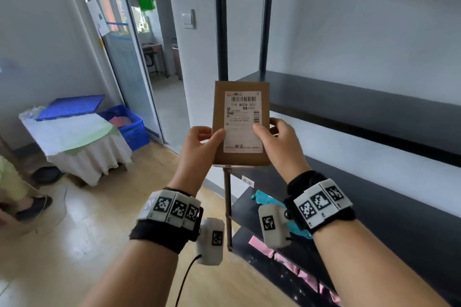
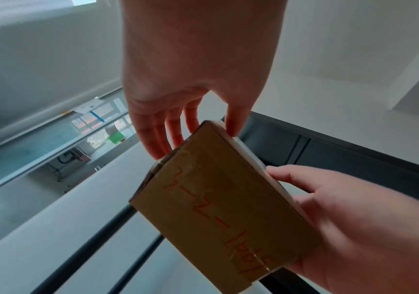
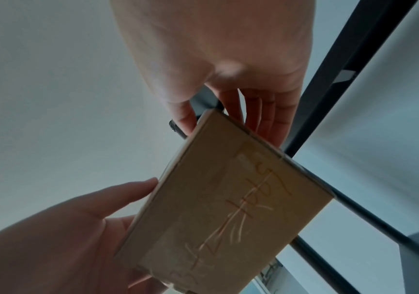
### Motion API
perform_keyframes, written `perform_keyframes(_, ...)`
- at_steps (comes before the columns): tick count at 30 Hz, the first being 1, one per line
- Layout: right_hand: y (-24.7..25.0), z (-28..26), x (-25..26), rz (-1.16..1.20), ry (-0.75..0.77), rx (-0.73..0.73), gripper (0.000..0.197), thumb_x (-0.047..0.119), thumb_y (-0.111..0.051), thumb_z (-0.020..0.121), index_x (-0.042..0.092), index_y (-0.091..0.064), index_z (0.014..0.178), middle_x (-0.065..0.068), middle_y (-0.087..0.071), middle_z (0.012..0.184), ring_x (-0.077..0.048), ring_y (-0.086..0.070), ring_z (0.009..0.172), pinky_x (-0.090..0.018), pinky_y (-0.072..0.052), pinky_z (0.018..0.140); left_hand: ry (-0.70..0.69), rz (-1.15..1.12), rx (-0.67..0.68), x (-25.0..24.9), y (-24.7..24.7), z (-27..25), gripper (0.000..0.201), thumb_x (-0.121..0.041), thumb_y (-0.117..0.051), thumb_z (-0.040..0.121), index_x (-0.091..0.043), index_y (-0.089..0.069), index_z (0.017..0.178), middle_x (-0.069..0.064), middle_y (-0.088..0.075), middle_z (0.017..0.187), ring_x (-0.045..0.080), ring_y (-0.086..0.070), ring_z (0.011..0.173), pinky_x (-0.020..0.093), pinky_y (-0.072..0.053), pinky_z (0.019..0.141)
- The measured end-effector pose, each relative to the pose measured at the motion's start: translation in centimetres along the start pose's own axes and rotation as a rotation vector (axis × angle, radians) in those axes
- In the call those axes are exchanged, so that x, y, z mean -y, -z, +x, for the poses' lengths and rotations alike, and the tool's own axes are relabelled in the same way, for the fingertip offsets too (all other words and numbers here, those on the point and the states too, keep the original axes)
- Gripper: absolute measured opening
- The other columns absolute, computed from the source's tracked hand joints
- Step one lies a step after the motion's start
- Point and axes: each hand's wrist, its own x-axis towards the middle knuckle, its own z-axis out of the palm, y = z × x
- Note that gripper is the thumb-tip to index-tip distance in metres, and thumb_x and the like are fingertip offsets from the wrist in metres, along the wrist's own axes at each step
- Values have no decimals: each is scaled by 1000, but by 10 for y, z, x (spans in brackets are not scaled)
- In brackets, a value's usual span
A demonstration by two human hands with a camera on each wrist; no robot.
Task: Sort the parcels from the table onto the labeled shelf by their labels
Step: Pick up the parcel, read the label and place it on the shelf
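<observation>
A flat brown cardboard parcel (image 1: 241,92) stands upright in front of me, its white shipping label facing the head camera. My left hand (image 1: 203,141) pinches its lower left edge, thumb on the label. My right hand (image 1: 275,139) pinches the lower right edge the same way. In the left wrist view the left hand (image 2: 198,137) holds the parcel (image 2: 216,208), whose back carries orange handwriting. From the right wrist the right hand (image 3: 231,129) clamps the parcel (image 3: 228,208). The black shelf (image 1: 361,104) stands just behind and to the right, with a small paper tag (image 1: 247,181) on a lower board.
A teal parcel (image 1: 264,198) and a pink parcel (image 1: 287,259) lie on the lower shelf boards. At left stands a cloth-covered table (image 1: 82,157), with a blue crate (image 1: 129,124) beside it. A person's shoe (image 1: 32,204) shows at the far left. A glass door (image 1: 124,57) stands behind.
</observation>
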Motion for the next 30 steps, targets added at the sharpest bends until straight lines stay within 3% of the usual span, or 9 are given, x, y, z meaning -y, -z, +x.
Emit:
perform_keyframes(5,10,49,9,62,7,-91,39,47,-61,89,18,-52,113,2,-63,109,-12,-64,96,-17,-48,64,-113,-8,48,-24,-21,56,28,-38,-63,94,-21,-60,117,0,-70,112,13,-70,97,26,-57,79)
perform_keyframes(7,17,71,11,86,9,-136,40,45,-65,87,14,-50,108,1,-64,106,-7,-64,90,-15,-45,60,-154,-26,53,-36,-31,80,26,-38,-59,96,-22,-64,116,-1,-72,110,11,-70,95,25,-56,79)
perform_keyframes(9,27,93,14,86,19,-165,42,45,-66,87,11,-50,105,1,-63,99,-4,-63,84,-13,-43,55,-174,-58,80,-49,-44,101,24,-36,-56,99,-21,-65,115,-3,-73,102,6,-69,87,17,-53,71)
perform_keyframes(11,37,113,17,75,28,-179,41,48,-64,88,13,-49,103,4,-62,95,-2,-61,81,-9,-42,51,-176,-86,115,-61,-59,123,26,-36,-57,99,-18,-64,117,-3,-72,100,8,-69,88,19,-54,73)
perform_keyframes(14,46,143,19,59,37,-212,43,55,-60,87,16,-50,103,3,-63,96,-10,-62,85,-21,-47,63,-158,-85,147,-73,-79,154,33,-39,-59,95,-16,-60,118,1,-68,105,17,-67,94,33,-58,80)
perform_keyframes(16,48,162,16,36,32,-229,47,58,-59,85,16,-52,105,3,-64,97,-15,-63,90,-31,-52,74,-145,-86,174,-76,-89,174,33,-38,-58,95,-14,-59,118,0,-65,103,17,-64,92,31,-55,73)
perform_keyframes(18,48,178,11,30,13,-236,49,59,-58,85,15,-55,107,4,-64,99,-15,-63,93,-37,-54,83,-125,-90,212,-77,-97,190,34,-35,-56,94,-14,-59,121,0,-65,105,19,-63,97,33,-54,81)
perform_keyframes(24,43,210,-2,26,-78,-234,59,64,-52,84,17,-61,118,3,-68,110,-15,-63,102,-38,-53,90,-107,-46,330,-82,-119,224,38,-31,-47,100,-14,-56,133,6,-63,122,24,-60,114,42,-50,100)
perform_keyframes(30,37,218,-4,-7,-130,-275,58,64,-45,87,21,-65,120,5,-70,111,-15,-64,103,-35,-51,91,-119,6,401,-78,-132,242,48,-42,-41,103,-13,-52,139,4,-62,124,23,-58,115,36,-47,96)
